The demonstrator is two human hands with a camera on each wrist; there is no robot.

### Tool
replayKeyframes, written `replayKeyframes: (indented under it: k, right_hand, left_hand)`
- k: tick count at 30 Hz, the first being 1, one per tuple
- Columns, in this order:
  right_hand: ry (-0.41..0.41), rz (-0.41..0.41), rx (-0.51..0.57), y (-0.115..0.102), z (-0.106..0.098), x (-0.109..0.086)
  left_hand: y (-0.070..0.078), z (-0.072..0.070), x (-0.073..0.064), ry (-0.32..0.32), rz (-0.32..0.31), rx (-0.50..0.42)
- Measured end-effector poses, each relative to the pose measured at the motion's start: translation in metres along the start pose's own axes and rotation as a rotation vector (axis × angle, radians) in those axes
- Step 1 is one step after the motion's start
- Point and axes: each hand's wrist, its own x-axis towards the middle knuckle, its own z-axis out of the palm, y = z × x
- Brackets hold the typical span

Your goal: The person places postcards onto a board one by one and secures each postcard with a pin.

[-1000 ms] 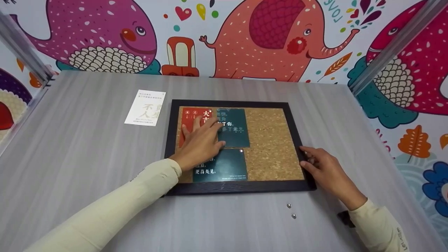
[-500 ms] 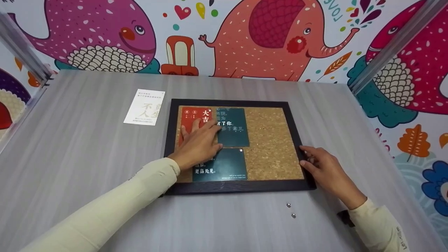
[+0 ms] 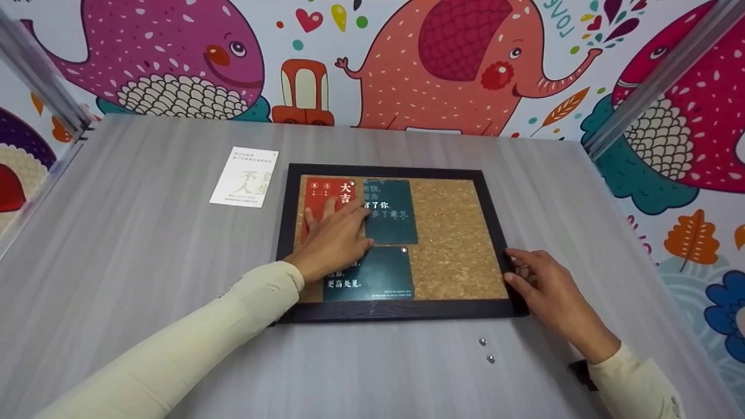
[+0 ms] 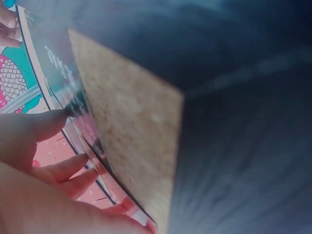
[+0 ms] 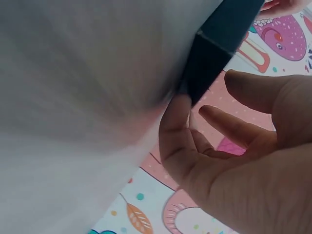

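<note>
mid-picture, i see the left hand (image 3: 332,244) still spread, unclenched, over the red card (image 3: 327,195) and upper teal card (image 3: 399,228); the right hand (image 3: 553,294) has edged slightly down the black-framed board's (image 3: 401,310) right side, grip unclear. i judge it's steadying.

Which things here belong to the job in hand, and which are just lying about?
In the job:
red card
upper teal card
lower teal card
black-framed cork board
left hand, over the cards
right hand, at the board's edge

Lying about:
white card, left of the board
two small silver pieces, untouched, perhaps meant for the board
</note>
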Motion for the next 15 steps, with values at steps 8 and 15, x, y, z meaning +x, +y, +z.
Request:
replayKeyframes:
  k: [8,15]
  right_hand:
    - [0.062,-0.021,-0.076,-0.021,0.000,-0.023]
    - [0.020,-0.046,-0.087,-0.038,0.003,-0.044]
  left_hand:
    - [0.002,0.001,0.001,0.008,0.006,-0.003]
    - [0.000,0.002,0.001,0.001,-0.003,-0.001]
